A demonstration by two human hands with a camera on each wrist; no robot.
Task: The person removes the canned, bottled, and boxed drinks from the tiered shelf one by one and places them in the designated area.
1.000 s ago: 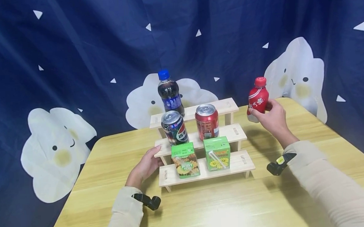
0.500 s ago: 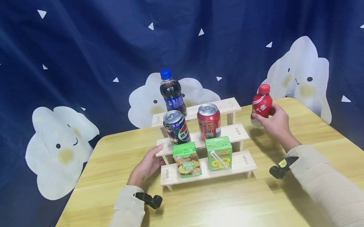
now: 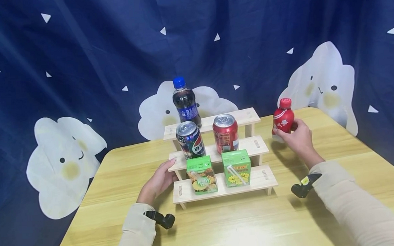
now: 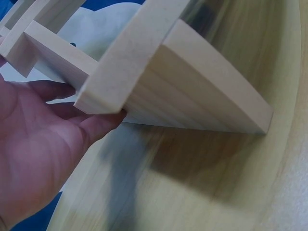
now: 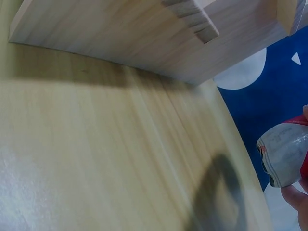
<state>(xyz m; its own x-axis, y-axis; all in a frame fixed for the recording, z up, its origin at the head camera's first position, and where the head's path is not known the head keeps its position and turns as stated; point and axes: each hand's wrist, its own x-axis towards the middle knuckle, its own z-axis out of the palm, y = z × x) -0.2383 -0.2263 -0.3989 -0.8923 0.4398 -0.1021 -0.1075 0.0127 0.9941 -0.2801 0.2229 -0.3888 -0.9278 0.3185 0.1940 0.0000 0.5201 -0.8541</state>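
Note:
A three-tier wooden display stand (image 3: pixel 226 189) stands mid-table. My left hand (image 3: pixel 158 179) grips the left end of its middle tier, thumb on top; in the left wrist view the fingers reach under the board. My right hand (image 3: pixel 298 137) holds a small red bottle (image 3: pixel 283 118) upright between thumb and fingers, right of the top tier. In the right wrist view the bottle's pale base (image 5: pixel 284 154) shows, held above the table. On the top tier's left stands a blue-capped cola bottle (image 3: pixel 185 101). The middle tier carries a dark Pepsi can (image 3: pixel 190 141) and a red can (image 3: pixel 225 134).
Two green drink cartons, one with brown print (image 3: pixel 202 178) and one with yellow flowers (image 3: pixel 237 172), stand on the bottom tier. The wooden table (image 3: pixel 114 192) extends around the stand. Behind it hangs a dark blue curtain (image 3: pixel 107 42) with white clouds.
My right hand has lowered the red bottle somewhat, staying to the right of the stand. The left hand keeps its hold on the stand. The head view has shifted slightly.

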